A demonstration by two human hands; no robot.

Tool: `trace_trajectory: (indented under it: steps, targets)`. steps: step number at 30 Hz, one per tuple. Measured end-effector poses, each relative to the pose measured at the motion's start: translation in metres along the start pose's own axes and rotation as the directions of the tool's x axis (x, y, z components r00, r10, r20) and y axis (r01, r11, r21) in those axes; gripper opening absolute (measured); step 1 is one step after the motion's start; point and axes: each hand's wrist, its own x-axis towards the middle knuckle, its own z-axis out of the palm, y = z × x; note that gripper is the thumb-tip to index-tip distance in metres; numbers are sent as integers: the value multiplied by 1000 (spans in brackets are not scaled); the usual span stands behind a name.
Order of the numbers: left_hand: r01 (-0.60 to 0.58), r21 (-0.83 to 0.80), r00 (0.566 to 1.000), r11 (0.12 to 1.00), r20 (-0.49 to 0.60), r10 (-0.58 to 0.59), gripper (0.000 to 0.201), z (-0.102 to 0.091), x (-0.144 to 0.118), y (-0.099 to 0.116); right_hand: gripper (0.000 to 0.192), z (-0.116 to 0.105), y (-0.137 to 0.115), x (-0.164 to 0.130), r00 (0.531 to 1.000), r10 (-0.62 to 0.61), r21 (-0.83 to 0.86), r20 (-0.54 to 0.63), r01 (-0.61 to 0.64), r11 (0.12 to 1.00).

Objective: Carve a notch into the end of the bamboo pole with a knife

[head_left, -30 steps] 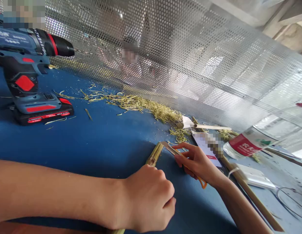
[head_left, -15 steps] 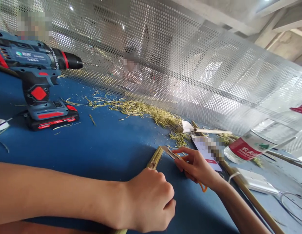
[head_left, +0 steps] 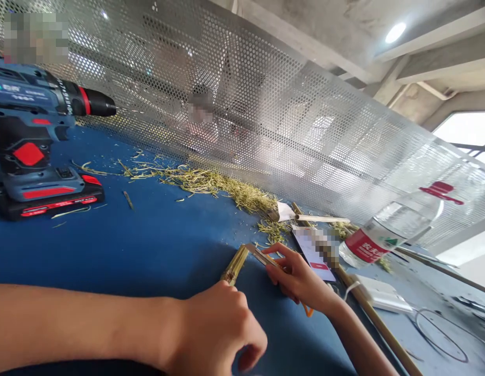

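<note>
A perforated metal screen (head_left: 289, 125) is rising along the far edge of the blue table (head_left: 156, 245), well beyond both hands. A cordless drill (head_left: 34, 146) is standing on its battery far off to the left of the grip, its bit pointing toward the screen. A heap of pale shavings (head_left: 219, 185) is lying along the foot of the screen, just past the stick's far end. A water bottle (head_left: 387, 230) is lying on its side out to the right of the right hand, with a phone (head_left: 315, 250) flat between them and a long bamboo rod (head_left: 379, 324) running under the right wrist.

The left hand (head_left: 214, 331) is wrapping its fingers around the near part of a short bamboo stick (head_left: 235, 265), pinning it to the table; the stick's split far end is poking out just beyond the knuckles. The right hand (head_left: 300, 279) is pinching a utility knife (head_left: 261, 255) between thumb and fingers, its orange handle end showing below the palm. The blade tip is touching the stick's far end, just ahead of the left hand's grip.
</note>
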Motion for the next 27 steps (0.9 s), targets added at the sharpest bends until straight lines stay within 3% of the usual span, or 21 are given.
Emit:
trace_trajectory:
  steps: [1,4,9,13,17,19,22,27]
  targets:
    - [-151,-101,985,983,71,158,19,-1,-2,-6,48,-1,1,0,1000,4,8,6,-4,1000]
    - [-308,-211,942,928,68,329,29,-5,-7,-19,51,-4,3,0,1000,16,30,2,-16,999]
    - [-301,-110,953,947,8,304,21,2,-5,-20,56,3,6,0,997,42,25,-57,-41,999]
    - [-256,-77,966,964,-54,252,25,29,4,-31,59,12,5,1,986,74,-50,-151,-82,995]
    - [-198,18,979,980,-46,198,28,48,10,-37,60,11,7,2,986,62,-27,-154,-67,997]
    - [-125,71,992,990,12,125,34,42,10,-30,62,8,7,3,989,69,-5,-132,-70,998]
    - [-39,146,995,989,99,25,37,18,6,-11,67,6,6,3,991,76,17,-113,-74,997]
    - [-69,150,994,986,90,56,34,-12,-2,8,71,6,5,1,988,84,25,-130,-81,996]
